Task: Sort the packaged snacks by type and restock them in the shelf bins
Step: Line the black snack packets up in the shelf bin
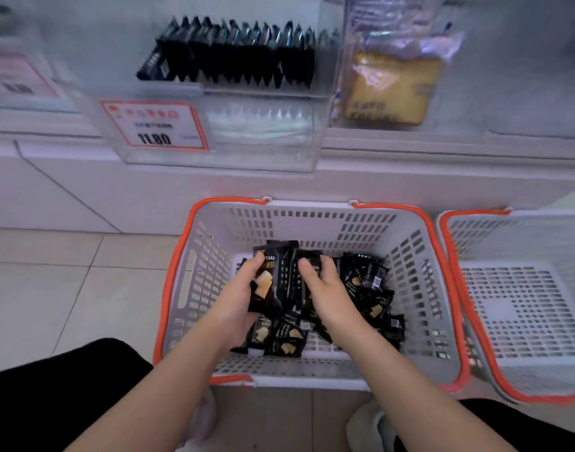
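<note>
Both my hands are down inside the grey basket [423,288] with the orange rim, which sits on the tiled floor [67,288] in front of the shelf. My left hand [243,295] grips a small stack of black snack packets [279,275], thumb curled over the front of the nearest one, where yellow cake pieces are printed; the stack stands nearly upright, its top edge pointing toward the shelf. My right hand [325,288] is just beside it, fingers curled down over the right side of that same stack and the packets next to it; I cannot tell whether it pinches one or only presses on them.

More loose black packets [367,285] of the same kind lie heaped on the basket bottom, to the right of my hands and below my wrists, some face up, some turned over.

A second basket [521,308] of the same make stands touching the first on its right, and I see nothing lying on the part of its bottom that shows.

Up on the shelf, a clear bin [221,158] holds a row of black packets [234,53] standing on edge, side by side, packed close. A red-framed price tag [154,125] reading 11.80 is fixed to the bin's front at the left. In the next bin to the right stands a bagged loaf of sliced bread [393,89], blurred.

My black trouser knees [51,402] show at either bottom corner, and a pale shoe [364,425] under my right forearm
</note>
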{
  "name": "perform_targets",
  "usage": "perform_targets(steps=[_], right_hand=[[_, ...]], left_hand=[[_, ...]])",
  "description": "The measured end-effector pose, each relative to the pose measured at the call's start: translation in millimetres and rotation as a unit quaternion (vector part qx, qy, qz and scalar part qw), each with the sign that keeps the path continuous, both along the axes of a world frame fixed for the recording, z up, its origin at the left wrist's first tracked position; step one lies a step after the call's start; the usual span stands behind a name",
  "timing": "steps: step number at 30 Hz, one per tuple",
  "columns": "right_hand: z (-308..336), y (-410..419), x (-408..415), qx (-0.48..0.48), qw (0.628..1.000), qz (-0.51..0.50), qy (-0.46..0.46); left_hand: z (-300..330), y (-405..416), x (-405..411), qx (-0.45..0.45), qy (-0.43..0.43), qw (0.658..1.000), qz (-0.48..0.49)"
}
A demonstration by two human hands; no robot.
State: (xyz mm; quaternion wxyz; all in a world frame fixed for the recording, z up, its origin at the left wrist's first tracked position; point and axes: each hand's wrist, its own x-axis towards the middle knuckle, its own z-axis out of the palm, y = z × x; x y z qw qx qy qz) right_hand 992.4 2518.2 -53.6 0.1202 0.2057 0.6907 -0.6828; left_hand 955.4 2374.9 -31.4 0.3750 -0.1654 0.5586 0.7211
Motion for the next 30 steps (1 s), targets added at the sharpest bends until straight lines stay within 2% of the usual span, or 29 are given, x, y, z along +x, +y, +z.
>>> perform_targets(steps=[5,10,15,21,23,26,30], right_hand=[[49.0,-13.8,1.3,-0.010,0.997,-0.062,0.048],[89.3,-18.1,5.9,0.013,0.989,-0.048,0.140],[123.1,-29.7,9.5,-0.005,0.986,-0.008,0.166],[160.8,-34.1,0.2,0.073,0.971,0.054,0.220],[183.1,-33.9,-10.3,0.097,0.963,0.064,0.242],[217.6,-36.1,-33.0,0.123,0.957,0.050,0.257],[256.8,-35.7,-77.9,0.203,0.949,0.028,0.239]], left_hand=[[38.2,-3.5,10.8,0.041,0.038,0.998,0.029],[70.1,-13.4,11.8,0.068,0.101,0.993,-0.003],[104.1,-9.6,9.3,0.032,0.171,0.985,0.004],[138.5,-6.4,1.8,0.008,0.226,0.974,-0.023],[156.1,-9.4,-10.6,0.026,0.253,0.967,-0.032],[185.8,-13.8,-32.9,0.040,0.290,0.955,-0.036],[223.4,-21.1,-72.9,-0.015,0.349,0.936,-0.044]])
